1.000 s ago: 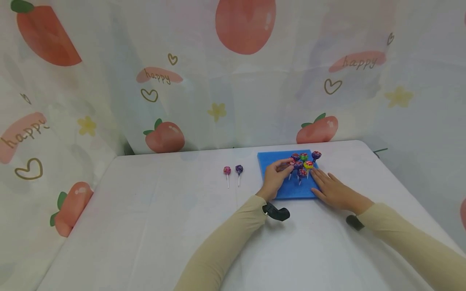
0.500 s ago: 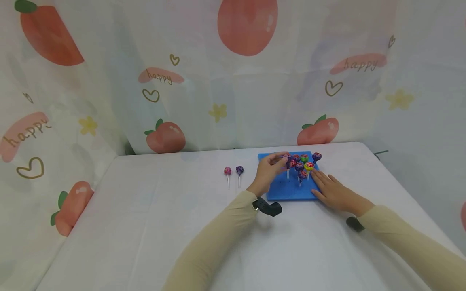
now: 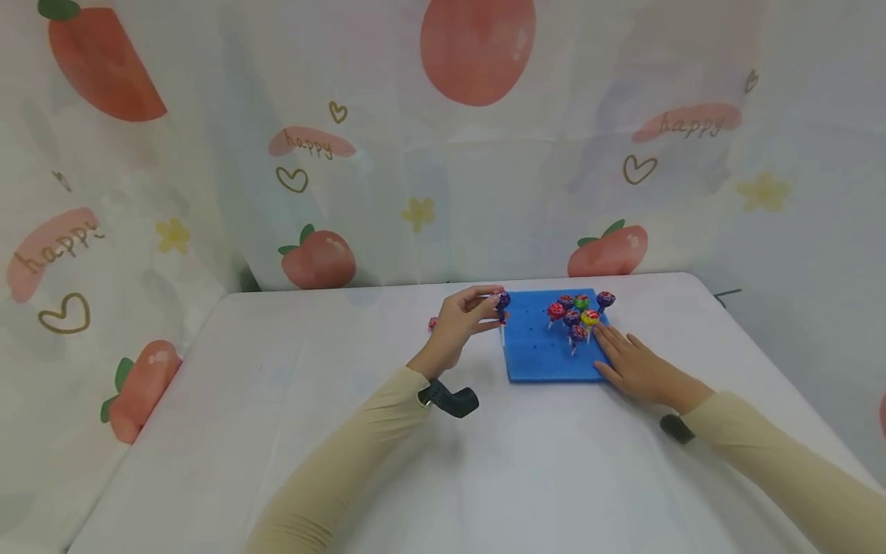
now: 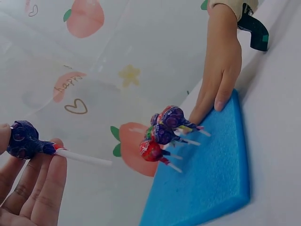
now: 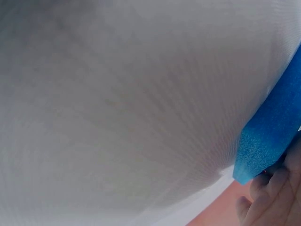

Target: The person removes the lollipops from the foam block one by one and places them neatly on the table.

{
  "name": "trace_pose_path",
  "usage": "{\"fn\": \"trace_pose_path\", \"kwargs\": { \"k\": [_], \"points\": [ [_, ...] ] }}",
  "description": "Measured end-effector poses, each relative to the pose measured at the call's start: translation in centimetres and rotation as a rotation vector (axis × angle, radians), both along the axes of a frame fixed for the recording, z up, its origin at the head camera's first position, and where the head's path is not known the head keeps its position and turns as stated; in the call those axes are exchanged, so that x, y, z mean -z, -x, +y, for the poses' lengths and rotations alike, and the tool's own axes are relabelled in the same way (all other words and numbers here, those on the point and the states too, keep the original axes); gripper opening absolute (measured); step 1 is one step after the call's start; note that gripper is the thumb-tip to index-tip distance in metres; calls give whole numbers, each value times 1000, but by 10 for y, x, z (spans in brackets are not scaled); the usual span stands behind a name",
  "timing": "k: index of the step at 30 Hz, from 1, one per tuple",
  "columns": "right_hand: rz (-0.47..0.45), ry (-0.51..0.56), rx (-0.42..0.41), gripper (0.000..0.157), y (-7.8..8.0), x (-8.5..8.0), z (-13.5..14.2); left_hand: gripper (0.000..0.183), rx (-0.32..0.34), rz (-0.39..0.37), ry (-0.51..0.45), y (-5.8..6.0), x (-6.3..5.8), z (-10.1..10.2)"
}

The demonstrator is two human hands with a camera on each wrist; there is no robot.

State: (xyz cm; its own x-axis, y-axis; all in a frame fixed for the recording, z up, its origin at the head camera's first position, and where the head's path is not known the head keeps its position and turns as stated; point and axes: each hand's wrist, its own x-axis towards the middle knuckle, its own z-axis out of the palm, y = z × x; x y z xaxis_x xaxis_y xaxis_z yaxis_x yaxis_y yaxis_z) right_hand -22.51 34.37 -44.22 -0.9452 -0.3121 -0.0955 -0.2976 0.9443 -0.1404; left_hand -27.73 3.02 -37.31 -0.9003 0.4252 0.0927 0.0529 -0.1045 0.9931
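Observation:
My left hand (image 3: 457, 323) pinches a purple-wrapped lollipop (image 4: 24, 140) by its head, thumb on one side and fingers on the other. Its white stick points free of the foam. In the head view that lollipop is at the left edge of a blue foam board (image 3: 536, 362). Several wrapped lollipops stand upright in the board's right half, among them a red one (image 3: 556, 311), a yellow one (image 3: 590, 318) and a green one (image 3: 581, 302). My right hand (image 3: 637, 365) lies with straight fingers on the board's right edge.
Small dark holes dot the foam's left half. A pink lollipop (image 3: 433, 324) lies on the white table (image 3: 208, 431), mostly hidden behind my left hand. A printed cloth (image 3: 388, 154) hangs behind the table.
My left hand has drawn a purple lollipop up out of the foam and carried it left, now covering the loose lollipops on the table. The right hand stays put.

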Motion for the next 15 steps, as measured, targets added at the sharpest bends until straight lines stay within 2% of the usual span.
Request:
{"fn": "trace_pose_path", "kwargs": {
  "k": [7, 11, 15],
  "points": [
    [4, -1, -6, 71, 0, 2, 1, 34, -31, 9, 10, -5, -3, -44],
    [2, 0, -8, 71, 0, 1, 0, 33, -81, 15, 45, -6, -1, -66],
    [-1, -3, -7, 71, 0, -1, -1, 31, -125, -17, 89, -4, -2, -82]
  ]
}}
